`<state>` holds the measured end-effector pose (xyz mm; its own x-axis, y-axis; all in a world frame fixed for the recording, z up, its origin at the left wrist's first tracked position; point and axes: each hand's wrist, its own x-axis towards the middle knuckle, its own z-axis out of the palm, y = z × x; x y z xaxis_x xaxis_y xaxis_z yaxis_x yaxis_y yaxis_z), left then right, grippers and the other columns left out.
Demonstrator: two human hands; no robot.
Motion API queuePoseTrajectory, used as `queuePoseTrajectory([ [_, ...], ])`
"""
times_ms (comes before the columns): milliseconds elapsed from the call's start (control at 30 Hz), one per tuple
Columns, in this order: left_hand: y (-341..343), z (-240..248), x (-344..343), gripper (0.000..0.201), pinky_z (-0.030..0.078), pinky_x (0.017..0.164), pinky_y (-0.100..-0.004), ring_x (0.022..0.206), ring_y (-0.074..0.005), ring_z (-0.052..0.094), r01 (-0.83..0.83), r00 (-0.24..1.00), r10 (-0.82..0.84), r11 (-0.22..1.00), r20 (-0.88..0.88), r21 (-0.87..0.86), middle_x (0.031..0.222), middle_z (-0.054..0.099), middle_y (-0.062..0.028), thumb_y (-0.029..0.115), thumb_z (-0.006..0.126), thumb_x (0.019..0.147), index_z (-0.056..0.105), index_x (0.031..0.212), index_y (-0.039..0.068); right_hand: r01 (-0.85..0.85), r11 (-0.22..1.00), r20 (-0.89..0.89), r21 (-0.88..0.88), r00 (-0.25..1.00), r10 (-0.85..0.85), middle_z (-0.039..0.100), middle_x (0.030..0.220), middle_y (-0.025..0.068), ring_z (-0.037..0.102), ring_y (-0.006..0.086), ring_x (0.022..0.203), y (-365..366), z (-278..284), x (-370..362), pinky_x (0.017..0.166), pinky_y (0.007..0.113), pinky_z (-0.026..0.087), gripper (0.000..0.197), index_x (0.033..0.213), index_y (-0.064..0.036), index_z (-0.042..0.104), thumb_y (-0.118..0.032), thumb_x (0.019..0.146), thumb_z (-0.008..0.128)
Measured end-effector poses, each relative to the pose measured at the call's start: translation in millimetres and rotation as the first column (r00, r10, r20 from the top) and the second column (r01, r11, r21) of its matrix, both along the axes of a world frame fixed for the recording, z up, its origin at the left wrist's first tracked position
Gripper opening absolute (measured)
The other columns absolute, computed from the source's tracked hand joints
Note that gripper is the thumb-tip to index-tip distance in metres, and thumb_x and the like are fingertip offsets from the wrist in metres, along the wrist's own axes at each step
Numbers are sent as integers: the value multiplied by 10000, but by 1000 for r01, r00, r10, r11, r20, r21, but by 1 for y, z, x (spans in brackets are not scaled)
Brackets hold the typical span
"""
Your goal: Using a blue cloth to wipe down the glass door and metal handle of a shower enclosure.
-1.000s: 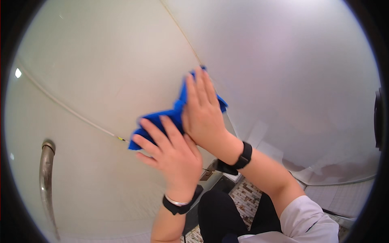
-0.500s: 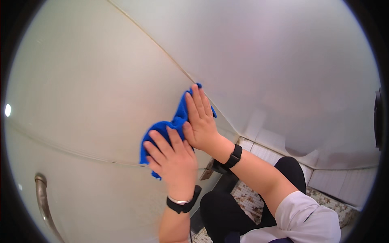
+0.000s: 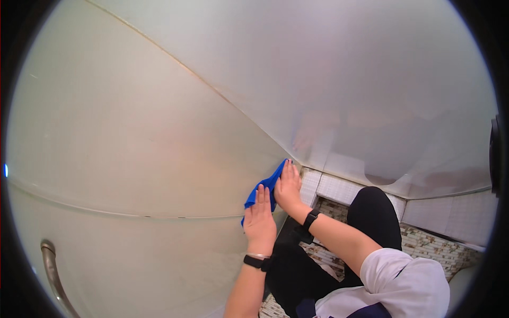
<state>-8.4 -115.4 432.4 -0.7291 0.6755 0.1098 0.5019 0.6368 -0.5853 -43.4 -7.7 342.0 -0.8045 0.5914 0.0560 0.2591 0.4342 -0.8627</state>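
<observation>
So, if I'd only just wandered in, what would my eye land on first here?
Most likely the bright blue cloth, vivid against the pale surface near the middle of the picture, with the left hand and right hand laid over it, fingers out straight. After that, perhaps the curved metal pipe at the lower left, or the brownish seam slanting from the top left down toward the hands.

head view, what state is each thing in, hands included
Left hand, open, fingers straight, on the bright blue fabric cloth
Right hand, open, fingers straight, on the cloth
Cloth, creased, lying against the smooth beige wall
Curved brownish metal pipe, upper end against the wall
Black wristbands, both fastened
Thin silver bangle, worn beside the left wristband
</observation>
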Motion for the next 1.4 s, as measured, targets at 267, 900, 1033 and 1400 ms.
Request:
queuePoseTrajectory([
  [267, 21, 54, -1, 662, 190, 1036, -482, 1360, -312, 243, -96, 932, 159, 975, -327, 201, 1508, 220, -136, 287, 528, 824, 314, 1427, 119, -111, 991, -694, -78, 720, 26, 106, 1498, 238, 90, 434, 1379, -3, 97, -16, 1104, 487, 150, 614, 1388, 38, 295, -169, 865, 538],
  [900, 22, -81, -23, 550, 92, 1096, -350, 1403, -166, 133, 36, 994, -23, 992, 105, -123, 1537, 140, -80, 220, 405, 882, 338, 1405, 64, -57, 941, -261, -332, 965, -34, -8, 1489, 282, 48, 459, 1371, -18, -156, -27, 1120, 457, 141, 601, 1438, -18, 104, -195, 957, 417],
  [1033, 11, -89, -18, 541, 58, 1098, -371, 1378, -142, 182, 40, 999, -48, 956, -21, -290, 1540, 137, -64, 227, 403, 884, 353, 1401, 76, -109, 984, -226, -141, 971, 75, -42, 1472, 318, 23, 500, 1356, -36, -174, -29, 1121, 478, 115, 597, 1429, 2, 104, -205, 958, 407],
  [1400, -43, -112, -23, 546, 44, 1107, -451, 1354, -89, 226, 12, 995, 12, 968, 95, -250, 1510, 217, 41, 259, 343, 915, 259, 1444, 155, -272, 776, -146, -569, 962, 230, 259, 1458, 133, 177, 349, 1341, -131, -120, 7, 1089, 502, 120, 538, 1418, -148, 272, -432, 962, 224],
])
